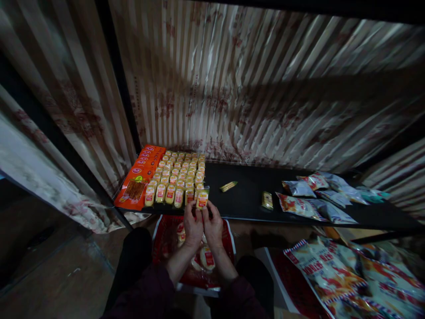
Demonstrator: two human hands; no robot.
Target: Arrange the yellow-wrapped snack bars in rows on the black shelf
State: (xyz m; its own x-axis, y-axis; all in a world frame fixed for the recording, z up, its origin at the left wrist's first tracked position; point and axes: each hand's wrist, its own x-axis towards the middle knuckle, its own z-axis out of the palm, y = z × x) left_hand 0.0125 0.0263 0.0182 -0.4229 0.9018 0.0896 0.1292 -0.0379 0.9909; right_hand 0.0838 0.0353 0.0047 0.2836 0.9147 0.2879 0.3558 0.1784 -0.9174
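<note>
Between the fingers of both hands is a small wrapped snack cake (202, 198) with a red label, held upright at the shelf's front edge. My left hand (193, 223) grips its left side, and my right hand (213, 223) closes on its right side. Just left of it, rows of similar wrapped cakes (174, 177) stand on the black shelf (245, 195). Below my wrists sits a red basket (159, 237) with more wrapped cakes (207, 257) in it, partly hidden by my forearms.
Orange snack packs (137, 173) lie at the shelf's left end. A slim wrapped stick (229, 186) and a small gold packet (267, 200) rest further right, then several chip bags (300, 206). Bigger bags (332, 270) fill a box at lower right. A dark post (121, 79) rises at left.
</note>
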